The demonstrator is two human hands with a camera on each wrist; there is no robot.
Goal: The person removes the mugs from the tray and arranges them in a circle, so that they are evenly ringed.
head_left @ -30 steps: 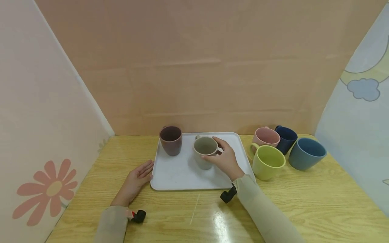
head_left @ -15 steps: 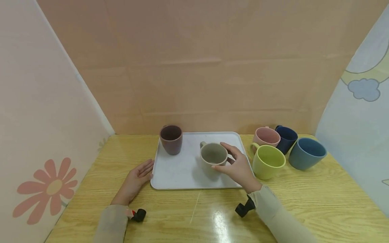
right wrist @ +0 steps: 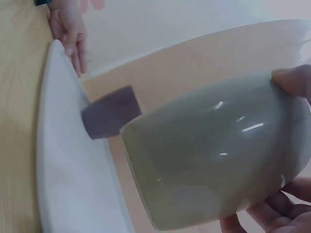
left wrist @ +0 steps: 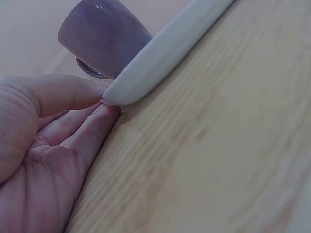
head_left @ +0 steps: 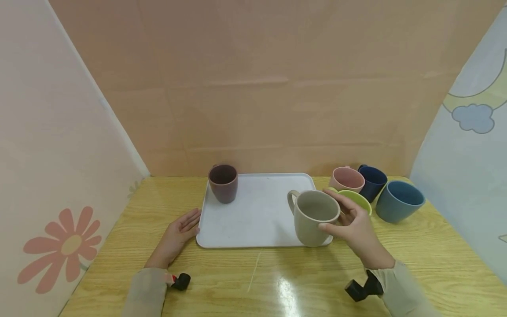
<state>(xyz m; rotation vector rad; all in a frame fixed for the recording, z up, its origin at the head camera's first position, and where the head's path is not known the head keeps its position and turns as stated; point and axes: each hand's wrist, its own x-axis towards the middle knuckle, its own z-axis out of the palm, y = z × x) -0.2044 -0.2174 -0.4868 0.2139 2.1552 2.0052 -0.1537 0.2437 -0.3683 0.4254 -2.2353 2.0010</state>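
Note:
My right hand (head_left: 358,229) grips a grey-beige mug (head_left: 313,224) by its body near the rim, thumb on the near side and fingers on the far side. The mug hangs upright above the right front corner of the white tray (head_left: 253,220), its handle pointing away to the left. At the tray's left edge, my left hand (head_left: 176,237) pinches the rim between thumb and fingers, as the left wrist view shows. A brown-purple mug (head_left: 223,187) stands on the tray at the back left.
Right of the tray stand a pink mug (head_left: 343,176), a dark blue mug (head_left: 371,184), a teal-blue mug (head_left: 394,207) and a yellow-green mug (head_left: 358,200), partly hidden by my right hand. Walls rise at the back, left and right of the wooden table (head_left: 222,281).
My right hand has lifted the grey-beige mug off the tray and carried it right and nearer to me. The left hand and the brown-purple mug have stayed in place.

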